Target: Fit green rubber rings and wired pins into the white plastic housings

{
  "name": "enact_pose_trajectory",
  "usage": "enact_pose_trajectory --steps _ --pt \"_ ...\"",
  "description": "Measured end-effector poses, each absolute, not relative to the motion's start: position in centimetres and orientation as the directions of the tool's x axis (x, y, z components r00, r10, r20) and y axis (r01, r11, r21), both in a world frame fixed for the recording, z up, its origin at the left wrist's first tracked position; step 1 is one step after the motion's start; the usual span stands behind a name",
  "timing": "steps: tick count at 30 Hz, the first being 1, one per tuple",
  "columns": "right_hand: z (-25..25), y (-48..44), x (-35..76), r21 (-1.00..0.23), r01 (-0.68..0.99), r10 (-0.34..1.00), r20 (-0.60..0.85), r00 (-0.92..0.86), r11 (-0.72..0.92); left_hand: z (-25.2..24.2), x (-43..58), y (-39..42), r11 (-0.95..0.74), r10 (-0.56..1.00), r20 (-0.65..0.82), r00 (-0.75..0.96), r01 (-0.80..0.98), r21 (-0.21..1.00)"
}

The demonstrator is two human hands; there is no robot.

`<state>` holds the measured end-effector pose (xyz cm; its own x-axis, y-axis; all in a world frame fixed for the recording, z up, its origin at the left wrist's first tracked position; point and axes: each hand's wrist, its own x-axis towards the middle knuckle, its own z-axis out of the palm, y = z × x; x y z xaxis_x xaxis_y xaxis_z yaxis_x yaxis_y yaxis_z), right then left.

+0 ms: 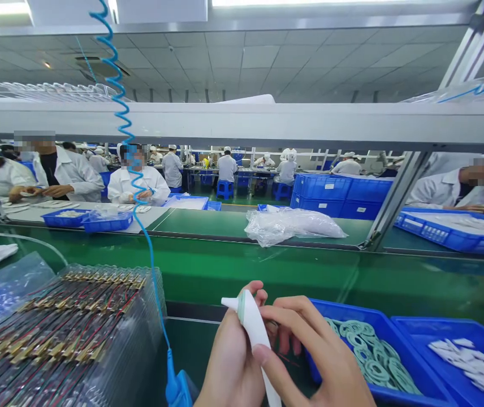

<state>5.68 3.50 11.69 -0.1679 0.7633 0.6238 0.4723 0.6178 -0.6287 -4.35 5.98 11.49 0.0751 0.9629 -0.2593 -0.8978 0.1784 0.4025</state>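
"Where is the white plastic housing (254, 329)?"

"Between both hands, narrow tip pointing up-left, long axis slanting down-right."

"And the grips?"

"Both closed on it: the left hand (229, 362) curls around its upper part, the right hand (316, 350) lies across its lower part."

Two bare hands (314, 356), slim fingers (293, 322), nails seemingly short

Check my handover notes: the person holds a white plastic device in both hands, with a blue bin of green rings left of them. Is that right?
Not quite. The blue bin of green rings sits right of the hands, not left, as the head view shows. The left hand and right hand do hold the white plastic device.
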Motion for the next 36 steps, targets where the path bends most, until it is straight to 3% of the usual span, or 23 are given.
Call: enact_pose_trajectory --steps 2,5,10,13,17,20,24,27,36 --pt "11.8 3.7 5.9 -0.667 0.467 0.801 0.569 -0.184 0.581 11.9 -4.4 5.8 0.143 0.944 -0.328 -0.032 -0.857 0.495" --pt "12.0 4.5 6.4 -0.793 0.411 0.892 0.418 -0.170 0.450 12.1 -4.6 5.7 0.039 0.966 -0.224 -0.128 -0.786 0.617" --pt "11.5 5.9 6.4 -0.926 0.276 0.962 0.219 -0.163 0.258 12.2 -4.9 5.8 -0.010 0.970 -0.176 -0.166 -0.754 0.656" --pt "11.2 6.5 6.7 -0.939 0.262 0.974 0.207 -0.096 0.225 12.1 -5.3 5.9 0.012 0.979 -0.152 -0.133 -0.712 0.702" --pt "13.0 6.2 9.6 -0.884 0.372 0.949 0.313 0.023 0.283 11.3 -6.3 6.3 0.020 0.979 -0.119 -0.164 -0.507 0.861" --pt "15.0 5.6 12.6 -0.873 0.447 0.965 0.251 0.069 0.196 10.9 -6.9 6.6 0.038 0.974 -0.120 -0.194 -0.378 0.925" --pt "14.8 5.5 13.6 -0.841 0.496 0.969 0.124 -0.213 0.216 12.0 -6.2 6.1 0.027 0.972 -0.120 -0.202 -0.414 0.910" --pt "13.6 5.7 12.1 -0.866 0.425 0.933 0.117 -0.341 0.264 13.0 -4.9 5.5 -0.012 0.958 -0.137 -0.252 -0.513 0.858" --pt "12.1 5.9 8.6 -0.945 0.071 0.888 0.271 -0.372 0.318 13.4 -4.2 3.8 -0.202 0.844 -0.114 -0.524 -0.507 0.838"
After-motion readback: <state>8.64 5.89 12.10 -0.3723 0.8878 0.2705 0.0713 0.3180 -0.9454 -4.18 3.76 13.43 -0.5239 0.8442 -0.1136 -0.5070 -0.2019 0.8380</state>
